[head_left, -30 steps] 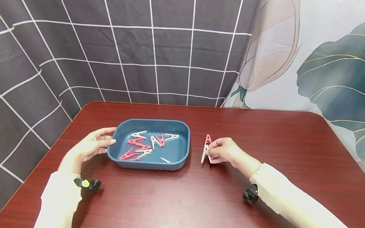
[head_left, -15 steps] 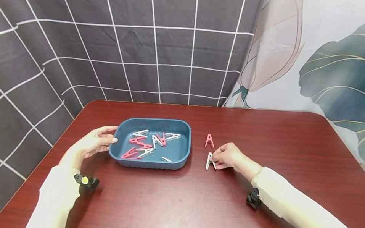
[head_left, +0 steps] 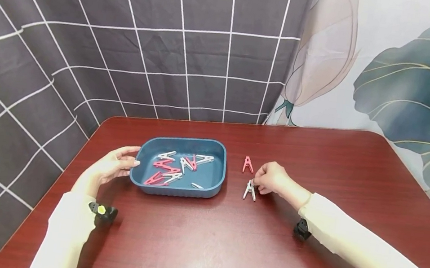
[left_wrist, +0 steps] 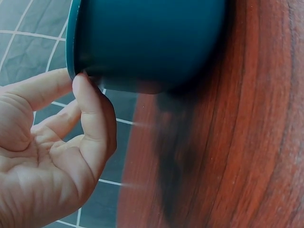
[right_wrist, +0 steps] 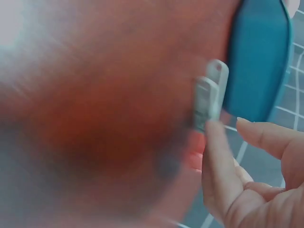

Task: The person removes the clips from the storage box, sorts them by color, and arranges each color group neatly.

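Observation:
My left hand (head_left: 110, 168) pinches the left rim of a blue plastic bin (head_left: 178, 192) between thumb and fingers; the left wrist view shows its fingertips (left_wrist: 85, 88) at the rim. Inside the bin lie several white and pink clothespins. On the table to the right of it, a white clothespin (head_left: 249, 190) stands with its two legs toward me. My right hand (head_left: 274, 179) is right beside that clothespin. In the right wrist view the thumb (right_wrist: 266, 135) is apart from the white clothespin (right_wrist: 207, 102), while a finger touches its lower part.
A pink clothespin (head_left: 248, 164) stands on the table just behind the white one. The reddish-brown table (head_left: 192, 244) has a dark grid-patterned cloth (head_left: 201, 55) along its back and left, and a flower-patterned cloth (head_left: 324, 112) at the back right.
My right hand has drawn the white clothespin toward me, away from the pink one, and its thumb has come off it. The left hand stays at the bin's rim.

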Motion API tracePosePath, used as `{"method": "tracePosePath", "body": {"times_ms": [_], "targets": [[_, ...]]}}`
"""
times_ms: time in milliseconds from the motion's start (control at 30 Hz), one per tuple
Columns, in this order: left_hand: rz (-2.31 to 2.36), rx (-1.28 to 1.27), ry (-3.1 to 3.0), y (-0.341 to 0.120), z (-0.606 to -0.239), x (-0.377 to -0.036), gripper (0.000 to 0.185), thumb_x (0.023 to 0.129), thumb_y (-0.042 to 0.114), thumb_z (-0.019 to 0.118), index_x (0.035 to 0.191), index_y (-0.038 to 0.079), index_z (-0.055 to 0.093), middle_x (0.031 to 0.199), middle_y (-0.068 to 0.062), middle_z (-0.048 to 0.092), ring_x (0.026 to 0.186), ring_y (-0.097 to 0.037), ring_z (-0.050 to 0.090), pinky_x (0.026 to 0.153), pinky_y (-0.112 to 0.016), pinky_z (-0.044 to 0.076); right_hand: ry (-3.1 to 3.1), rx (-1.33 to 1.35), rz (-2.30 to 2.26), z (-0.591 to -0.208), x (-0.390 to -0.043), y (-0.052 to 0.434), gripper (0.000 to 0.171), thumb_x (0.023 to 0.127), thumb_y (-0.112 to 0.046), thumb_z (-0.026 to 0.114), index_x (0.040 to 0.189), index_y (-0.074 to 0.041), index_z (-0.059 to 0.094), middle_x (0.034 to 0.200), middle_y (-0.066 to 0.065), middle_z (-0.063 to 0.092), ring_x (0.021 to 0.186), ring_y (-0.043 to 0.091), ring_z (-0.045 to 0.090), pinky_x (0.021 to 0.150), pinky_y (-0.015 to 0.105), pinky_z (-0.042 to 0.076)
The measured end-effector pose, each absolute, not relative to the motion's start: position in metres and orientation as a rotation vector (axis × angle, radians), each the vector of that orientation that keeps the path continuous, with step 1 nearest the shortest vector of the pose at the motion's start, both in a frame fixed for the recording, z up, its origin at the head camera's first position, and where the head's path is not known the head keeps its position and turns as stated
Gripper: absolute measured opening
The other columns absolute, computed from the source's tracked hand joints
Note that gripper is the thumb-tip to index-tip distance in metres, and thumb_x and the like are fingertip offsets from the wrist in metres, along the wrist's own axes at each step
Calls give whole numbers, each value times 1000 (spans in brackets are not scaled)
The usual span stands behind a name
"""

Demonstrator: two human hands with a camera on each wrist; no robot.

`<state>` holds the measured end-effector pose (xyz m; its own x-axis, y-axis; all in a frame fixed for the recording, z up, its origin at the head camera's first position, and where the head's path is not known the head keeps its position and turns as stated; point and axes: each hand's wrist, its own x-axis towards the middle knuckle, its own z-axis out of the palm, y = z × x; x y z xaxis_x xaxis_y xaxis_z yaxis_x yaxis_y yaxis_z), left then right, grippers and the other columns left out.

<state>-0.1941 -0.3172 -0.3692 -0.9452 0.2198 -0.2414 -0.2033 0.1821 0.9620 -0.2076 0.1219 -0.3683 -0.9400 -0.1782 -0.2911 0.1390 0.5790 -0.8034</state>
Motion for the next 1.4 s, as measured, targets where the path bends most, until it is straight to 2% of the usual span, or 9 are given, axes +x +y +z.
{"method": "tracePosePath", "body": {"times_ms": [200,300,500,733,967,1100,1200,1300,1400], "targets": [[1793,5,2150,-318,-368,-197,63,93,3,56,146,-4,21,88,9,67,78,-6,66,73,-22,55,2739,-228,-1082,-330,-216,111,16,79,-13,72,85,0,64,69,9,68,56,10,62,57,24,53],[1801,3,2143,-318,-369,-198,63,93,2,56,146,-3,21,88,9,67,77,-5,66,72,-22,55,2848,-365,-980,-314,-219,99,19,78,-16,73,87,-2,66,75,8,71,64,14,63,64,29,49],[1791,-9,2155,-318,-370,-197,64,93,3,56,146,-3,21,89,9,67,79,-5,65,73,-22,55,2851,-667,-939,-297,-224,64,26,76,-15,74,96,0,66,89,13,70,86,24,65,81,38,50],[1819,-5,2144,-317,-369,-197,63,93,2,56,145,-4,21,88,10,67,79,-4,66,72,-21,55,2682,-1014,-865,-311,-227,27,32,75,-14,75,104,-1,67,93,11,70,87,20,66,80,30,52],[1784,-10,2173,-318,-371,-194,63,93,3,56,145,-3,22,92,10,65,79,-3,65,72,-20,55,2606,-1034,-608,-336,-224,-4,37,75,-21,80,105,-3,67,91,9,68,82,16,61,73,26,49],[1777,-16,2183,-319,-371,-194,63,93,4,56,145,-3,22,93,9,65,80,-3,65,72,-20,55,2584,-1026,-448,-346,-222,-17,30,77,-17,79,100,-3,68,90,7,68,84,19,61,77,30,50],[1781,-23,2180,-319,-371,-194,62,93,4,56,145,-2,23,93,9,65,80,-3,65,72,-21,55,2566,-1052,-362,-352,-221,-23,18,80,-10,75,95,-3,69,92,8,70,88,21,64,81,34,51],[1785,-26,2175,-318,-372,-194,63,93,5,57,145,-2,23,93,9,65,80,-4,65,73,-21,55,2564,-1098,-304,-358,-221,-27,9,81,-3,70,90,-4,71,88,6,71,87,21,65,79,32,52],[1787,-22,2174,-317,-371,-195,63,93,5,57,146,-2,23,93,8,66,81,-5,66,74,-21,55,2585,-1132,-276,-362,-221,-29,9,80,2,67,82,-5,71,80,5,70,78,19,63,73,29,51]]}}
